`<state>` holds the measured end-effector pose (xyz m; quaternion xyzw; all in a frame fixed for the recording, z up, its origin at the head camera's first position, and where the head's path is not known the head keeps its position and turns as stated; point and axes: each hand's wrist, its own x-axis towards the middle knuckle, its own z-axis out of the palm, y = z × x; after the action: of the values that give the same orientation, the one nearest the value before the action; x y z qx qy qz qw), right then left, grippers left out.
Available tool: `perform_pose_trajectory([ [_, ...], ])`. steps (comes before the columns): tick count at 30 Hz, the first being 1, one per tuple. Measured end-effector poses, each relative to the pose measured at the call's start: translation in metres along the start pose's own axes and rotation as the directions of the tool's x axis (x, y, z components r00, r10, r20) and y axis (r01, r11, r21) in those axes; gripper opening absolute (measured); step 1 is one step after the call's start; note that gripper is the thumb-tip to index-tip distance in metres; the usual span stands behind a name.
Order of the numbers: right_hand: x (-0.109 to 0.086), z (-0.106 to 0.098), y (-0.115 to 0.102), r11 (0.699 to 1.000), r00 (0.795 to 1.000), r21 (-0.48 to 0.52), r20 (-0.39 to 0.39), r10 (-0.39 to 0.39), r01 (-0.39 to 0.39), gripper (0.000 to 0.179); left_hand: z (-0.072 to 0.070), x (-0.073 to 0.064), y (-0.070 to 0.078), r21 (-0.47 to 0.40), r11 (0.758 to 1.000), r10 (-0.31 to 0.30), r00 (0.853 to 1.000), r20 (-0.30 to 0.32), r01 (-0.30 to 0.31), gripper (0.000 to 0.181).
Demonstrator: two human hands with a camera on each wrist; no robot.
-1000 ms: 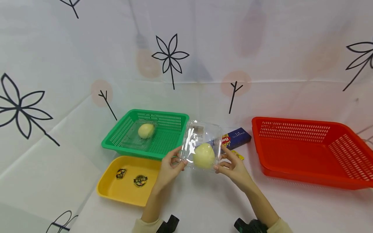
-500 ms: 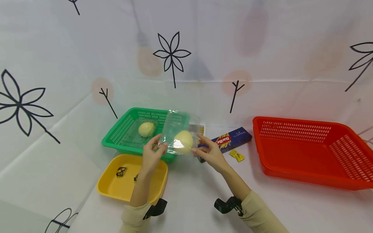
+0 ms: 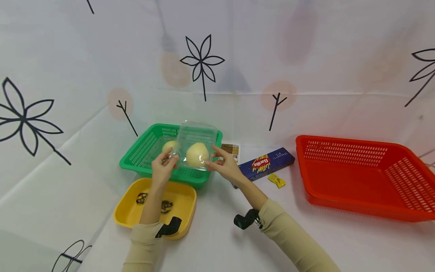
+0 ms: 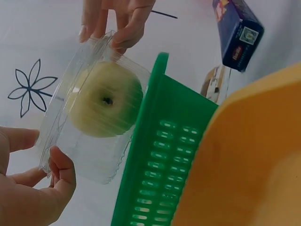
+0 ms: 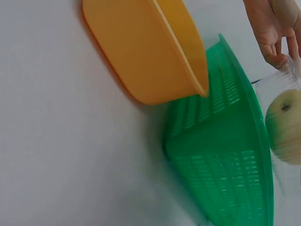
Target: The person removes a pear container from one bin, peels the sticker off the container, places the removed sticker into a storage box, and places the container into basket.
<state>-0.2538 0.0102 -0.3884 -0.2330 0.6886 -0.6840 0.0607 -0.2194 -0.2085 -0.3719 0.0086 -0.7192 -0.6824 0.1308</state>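
A clear plastic clamshell box (image 3: 198,131) with a pale yellow pear (image 3: 197,155) inside is held over the green basket (image 3: 196,182). My left hand (image 3: 162,166) pinches the box's left edge between thumb and fingers. On the opposite side, my right hand (image 3: 225,165) grips the right edge. The left wrist view shows the pear (image 4: 106,99) through the plastic, close beside the basket's rim. A second pear (image 3: 168,145) in another clear box (image 3: 149,155) lies in the basket, partly hidden by the held box and my left hand.
In front of the basket stands a yellow tray (image 3: 186,204) with dark stickers. A blue spaghetti box (image 3: 272,162), a small yellow packet (image 3: 276,180) and a brown printed card (image 3: 231,150) lie right of it. Far right is a large red basket (image 3: 357,206).
Both hands have carried the boxed pear leftward and away from me, from the middle of the table to over the green basket. The spaghetti box and yellow packet are now uncovered.
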Motion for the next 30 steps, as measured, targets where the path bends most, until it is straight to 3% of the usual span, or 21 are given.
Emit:
perform_pose_trajectory([
  [7, 0.01, 0.009, 0.004, 0.99, 0.992, 0.056, 0.013, 0.128, -0.128, 0.071, -0.007, 0.007, -0.01, -0.011, 0.998, -0.065, 0.997, -0.046, 0.064, 0.046],
  [12, 0.014, 0.014, 0.009, 0.978, 0.984, 0.103, 0.022, 0.178, -0.18, 0.071, -0.01, 0.013, -0.016, 0.069, 0.99, -0.115, 0.991, -0.064, 0.119, 0.046],
  [18, 0.018, 0.014, 0.012, 0.945, 0.959, 0.164, 0.036, 0.282, -0.284, 0.071, -0.01, 0.017, -0.019, 0.164, 0.966, -0.192, 0.98, -0.06, 0.199, 0.045],
  [21, 0.019, 0.012, 0.012, 0.945, 0.953, 0.124, 0.026, 0.302, -0.303, 0.07, -0.011, 0.02, -0.02, 0.185, 0.96, -0.207, 0.978, -0.036, 0.21, 0.045],
  [30, 0.016, 0.013, 0.014, 0.971, 0.975, -0.086, -0.004, 0.222, -0.222, 0.056, -0.016, 0.029, -0.024, 0.238, 0.942, -0.237, 0.971, -0.024, 0.236, 0.043],
])
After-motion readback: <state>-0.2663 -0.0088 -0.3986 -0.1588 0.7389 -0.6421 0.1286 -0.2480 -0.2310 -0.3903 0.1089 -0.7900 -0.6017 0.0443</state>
